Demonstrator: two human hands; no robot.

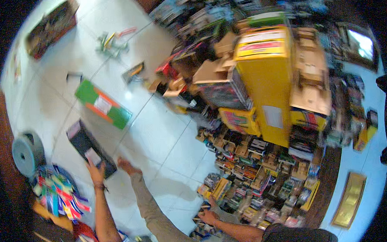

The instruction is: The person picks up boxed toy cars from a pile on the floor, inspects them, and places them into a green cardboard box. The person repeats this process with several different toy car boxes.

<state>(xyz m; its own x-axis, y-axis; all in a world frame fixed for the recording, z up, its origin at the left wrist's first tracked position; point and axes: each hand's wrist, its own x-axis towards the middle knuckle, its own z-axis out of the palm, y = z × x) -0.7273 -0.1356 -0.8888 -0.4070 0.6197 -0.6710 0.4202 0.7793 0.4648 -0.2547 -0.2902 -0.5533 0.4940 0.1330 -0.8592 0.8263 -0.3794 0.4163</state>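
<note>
A long black box (85, 139) with a pale label lies at a slant on the left, near my bare foot. My left hand (96, 170) grips its near edge, with fingers against the label side. At the lower middle, my right hand (208, 216) is closed, its fingers curled by a small dark thing too blurred to name. It is beside the near left edge of a crowd of small packaged toy vehicles (246, 172). Just above that hand is a small yellow box (221, 189).
A green and orange box (102, 103) lies on the tiled floor beyond the black box. A large roll of tape (27, 153) and a heap of colourful wrappers (62, 196) are at the left. Tall yellow cartons (264, 84) and open brown boxes (309, 74) stand at the right.
</note>
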